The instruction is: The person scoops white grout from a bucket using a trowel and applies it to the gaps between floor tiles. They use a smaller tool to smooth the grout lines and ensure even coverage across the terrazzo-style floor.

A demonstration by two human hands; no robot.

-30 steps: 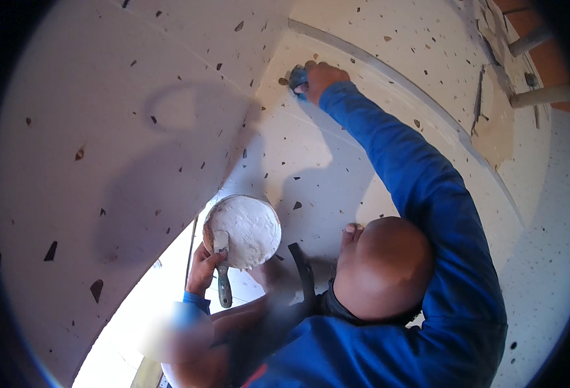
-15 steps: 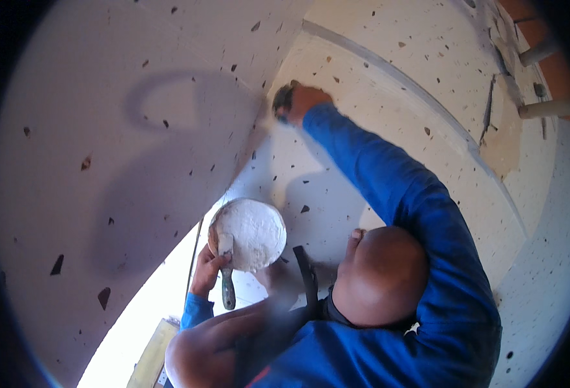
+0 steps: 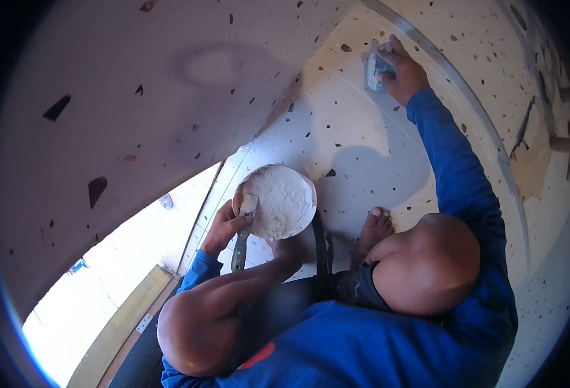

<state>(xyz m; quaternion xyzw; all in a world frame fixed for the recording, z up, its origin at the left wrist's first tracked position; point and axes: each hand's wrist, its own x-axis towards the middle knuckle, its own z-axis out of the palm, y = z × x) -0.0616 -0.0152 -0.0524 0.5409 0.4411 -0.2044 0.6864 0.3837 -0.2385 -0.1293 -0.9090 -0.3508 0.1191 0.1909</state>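
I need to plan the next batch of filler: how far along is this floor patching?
Done: little can be judged; the speckled floor near the bowl looks smooth. In hand: the right hand presses a small grey block on the floor, while the left hand holds a putty knife at a bowl of white paste. Left: the bowl looks quite full, and a rough brownish patch shows at right.

floor (image 3: 362, 149): speckled terrazzo, smooth | bowl (image 3: 275, 200): white paste (matt) | sleeve (image 3: 453, 168): blue cloth
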